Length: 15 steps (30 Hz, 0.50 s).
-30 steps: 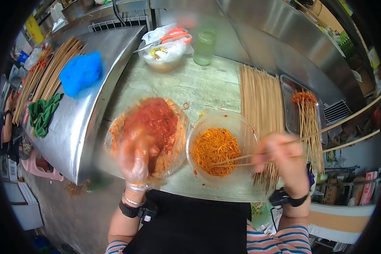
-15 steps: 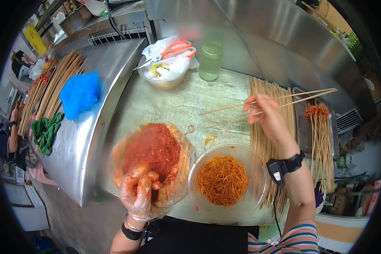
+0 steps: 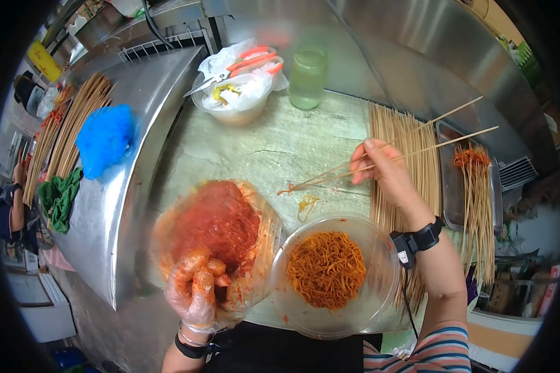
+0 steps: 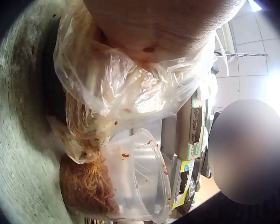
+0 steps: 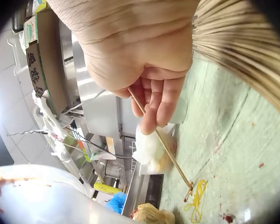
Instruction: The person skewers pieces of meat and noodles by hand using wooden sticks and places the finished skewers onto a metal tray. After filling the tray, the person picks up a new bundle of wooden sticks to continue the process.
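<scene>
Between its thumb and fingers my bare right hand (image 3: 382,166) holds a pair of long chopsticks (image 3: 442,147), tips low over the table. A small reddish strand (image 3: 285,191) lies at the tips, beside looped yellow rubber bands (image 5: 196,203). My left hand (image 3: 196,289), in a smeared clear plastic glove (image 4: 116,86), rests with bent fingers at the near side of an open plastic bag (image 3: 269,233) of red, saucy food (image 3: 221,211). I cannot tell whether these fingers grip anything. Right of the bag stands a clear plastic tub (image 3: 379,292) with orange-brown noodle-like strands (image 3: 326,267).
Bamboo skewers (image 3: 410,186) lie in a wide row at the right. Beyond them a metal tray (image 3: 451,205) bears loaded skewers (image 3: 473,205). At the back stand a bowl (image 3: 236,112) topped with orange-handled scissors (image 3: 252,61) and a green glass jar (image 3: 307,81).
My right hand has swung from the tub up over the table, and the chopstick tips have come together at the reddish strand. My left hand has stayed by the bag.
</scene>
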Tool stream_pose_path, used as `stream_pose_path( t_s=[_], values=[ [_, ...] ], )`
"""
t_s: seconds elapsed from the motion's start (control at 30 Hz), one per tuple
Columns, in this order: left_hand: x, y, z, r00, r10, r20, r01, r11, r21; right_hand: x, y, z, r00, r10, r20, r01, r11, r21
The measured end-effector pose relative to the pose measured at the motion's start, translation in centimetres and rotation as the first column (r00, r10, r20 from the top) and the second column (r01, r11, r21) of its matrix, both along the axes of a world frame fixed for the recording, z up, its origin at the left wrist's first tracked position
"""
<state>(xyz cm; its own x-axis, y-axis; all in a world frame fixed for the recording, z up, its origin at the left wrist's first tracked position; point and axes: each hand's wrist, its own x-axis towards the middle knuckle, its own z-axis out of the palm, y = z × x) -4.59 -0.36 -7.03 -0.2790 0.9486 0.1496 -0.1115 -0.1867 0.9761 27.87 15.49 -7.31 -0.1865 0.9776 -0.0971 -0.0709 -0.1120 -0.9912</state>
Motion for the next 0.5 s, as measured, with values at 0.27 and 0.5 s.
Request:
stream_pose_path(
  t_s=[0.27,0.5],
  values=[
    [0.1,0.0,0.1,0.999,-0.021,-0.03,0.021,1.0,0.014,2.4,-1.7,1.7,1.0,-0.01,0.007,0.01,0.993,-0.118],
    [0.0,0.3,-0.8,0.995,0.025,-0.093,-0.016,0.995,0.098,1.9,-3.4,-0.2,0.991,-0.133,-0.025,0.131,0.989,-0.073]
  ],
)
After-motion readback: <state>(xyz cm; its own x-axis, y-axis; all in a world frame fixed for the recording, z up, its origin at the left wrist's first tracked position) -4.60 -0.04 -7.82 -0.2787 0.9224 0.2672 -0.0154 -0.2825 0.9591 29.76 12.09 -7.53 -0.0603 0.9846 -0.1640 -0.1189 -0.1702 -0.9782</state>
